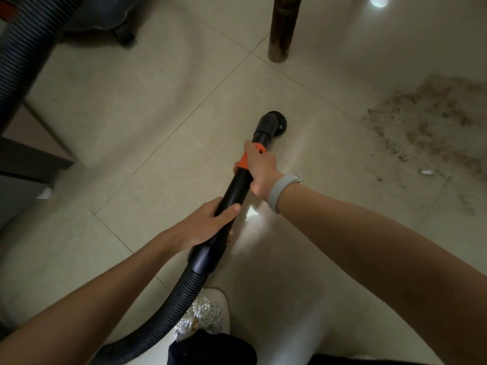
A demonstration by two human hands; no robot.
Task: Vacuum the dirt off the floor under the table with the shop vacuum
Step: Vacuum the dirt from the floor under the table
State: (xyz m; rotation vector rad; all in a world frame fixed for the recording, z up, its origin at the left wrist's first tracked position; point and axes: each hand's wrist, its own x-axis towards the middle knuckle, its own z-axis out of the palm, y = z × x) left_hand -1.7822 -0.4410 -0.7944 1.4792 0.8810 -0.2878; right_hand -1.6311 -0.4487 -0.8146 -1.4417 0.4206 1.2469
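Black ribbed hose runs up from the lower left into the rigid wand, which the left hand grips low and the right hand grips at the orange collar. Its round brush nozzle rests on the tiled floor, well apart from the dirt at the right, below the wooden leg.

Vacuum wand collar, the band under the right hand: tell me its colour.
Orange, on the otherwise black wand, gripped by the right hand; collar shows in the head view.
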